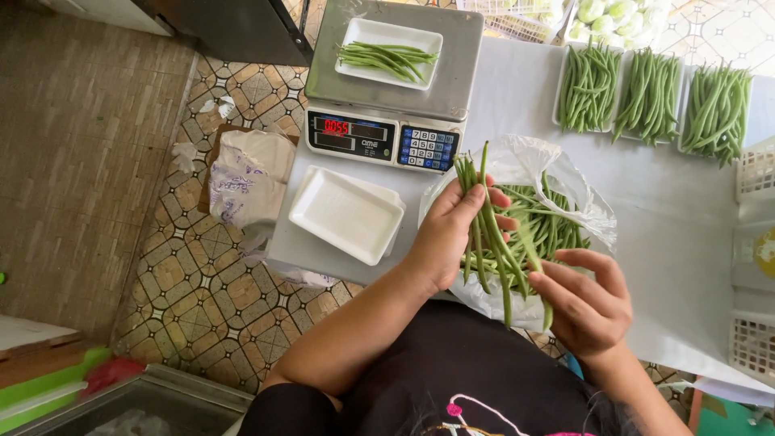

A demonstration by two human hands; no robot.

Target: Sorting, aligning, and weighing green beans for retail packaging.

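Note:
My left hand (448,234) grips a bunch of long green beans (483,234) upright over an open clear plastic bag (565,173) holding more beans. My right hand (585,303) pinches a single bean (534,270) at the bunch's lower right side. Behind the bag stands a digital scale (387,141) whose steel platform carries a white foam tray (389,51) with a few beans in it. A stack of empty white foam trays (345,214) lies left of the bag near the table's left edge.
Three foam trays filled with beans (650,97) line the far right of the white table (670,226). White plastic baskets (755,258) stand at the right edge. A printed sack (246,178) lies on the patterned tile floor at left. Pale round vegetables (617,16) sit beyond the table.

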